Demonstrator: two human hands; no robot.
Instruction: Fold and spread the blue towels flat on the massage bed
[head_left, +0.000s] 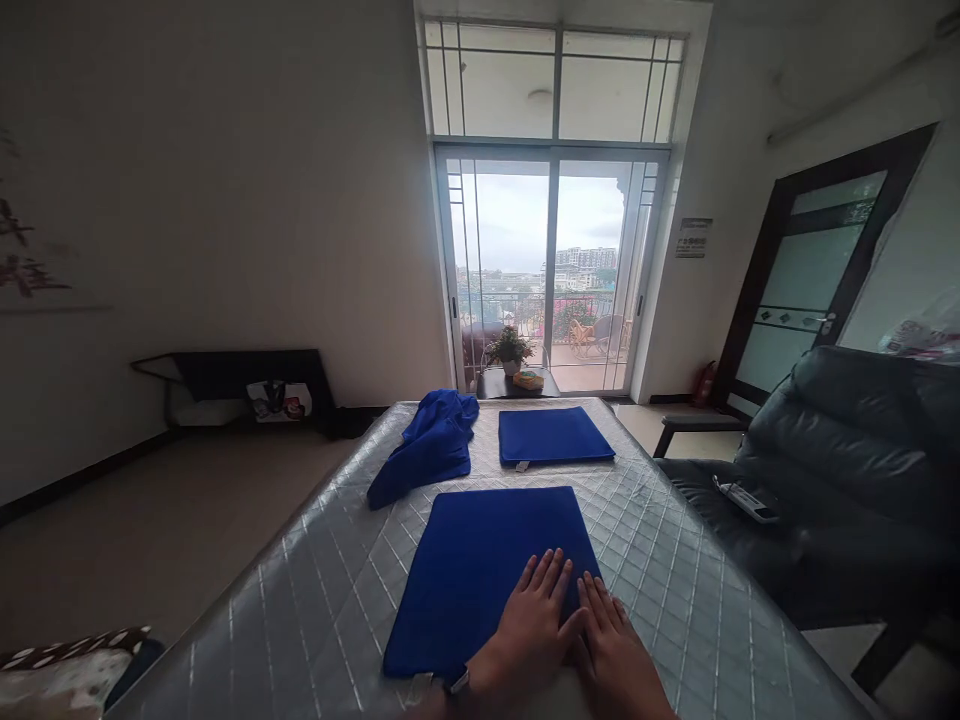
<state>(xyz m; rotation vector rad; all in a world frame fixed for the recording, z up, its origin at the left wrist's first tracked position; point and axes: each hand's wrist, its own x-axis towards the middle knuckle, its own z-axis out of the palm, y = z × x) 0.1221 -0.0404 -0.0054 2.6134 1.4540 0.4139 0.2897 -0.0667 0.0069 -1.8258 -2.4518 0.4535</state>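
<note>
A blue square cushion cover point(480, 560) lies flat on the silver quilted bed surface point(330, 600) right in front of me. My left hand point(536, 620) rests palm down on its right part, fingers stretched out. Close beside it, my right hand point(611, 640) lies flat along the cover's right edge, also with fingers extended. Neither hand grips anything. Beyond lies a second blue cover point(555, 436), flat, with a small white tag at its near edge. To its left is a crumpled blue cloth point(435, 445). A white tag shows at the near cover's lower edge.
On the right stands a black leather armchair point(825, 480) with a white device point(746, 500) on its seat. A small table with a potted plant point(510, 348) is by the sliding glass door. A patterned bundle point(67, 670) sits at lower left.
</note>
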